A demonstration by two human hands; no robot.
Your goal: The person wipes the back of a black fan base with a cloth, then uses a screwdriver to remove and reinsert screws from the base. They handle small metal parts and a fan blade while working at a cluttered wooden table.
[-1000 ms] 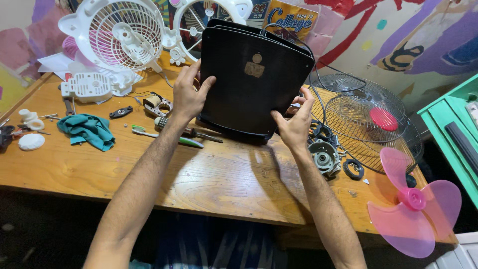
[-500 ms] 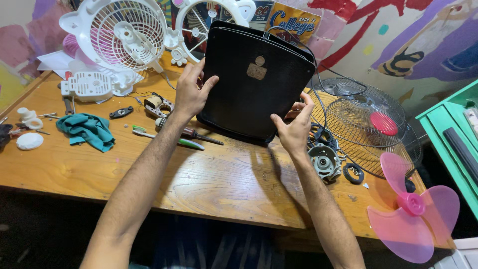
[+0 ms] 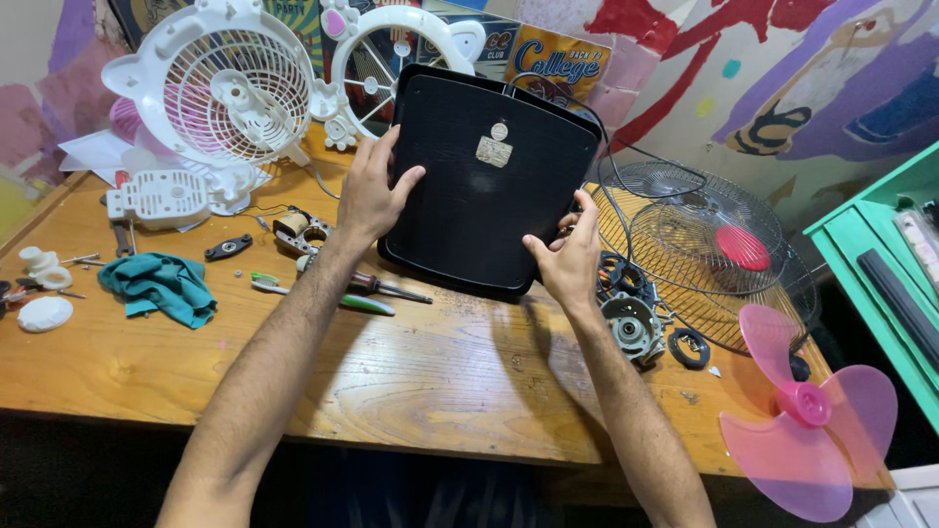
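While tilted on table (image 3: pixel 440 391), black fan base (image 3: pixel 489 186) gripped: left hand (image 3: pixel 374 196), right hand (image 3: pixel 565 259).

Black square fan base (image 3: pixel 489 181): rounded corners, underside facing up, small labels near centre, tilted up on near edge over wooden table, centre-far.

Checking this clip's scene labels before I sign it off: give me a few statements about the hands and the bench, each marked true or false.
1. Both hands hold the black square panel, tilted up off the table. True.
2. The left hand holds a screwdriver. False: it grips the panel's left edge; the screwdrivers lie on the table.
3. The pink fan blade lies at the table's right end. True.
4. The teal cloth covers the fan motor. False: they lie far apart.
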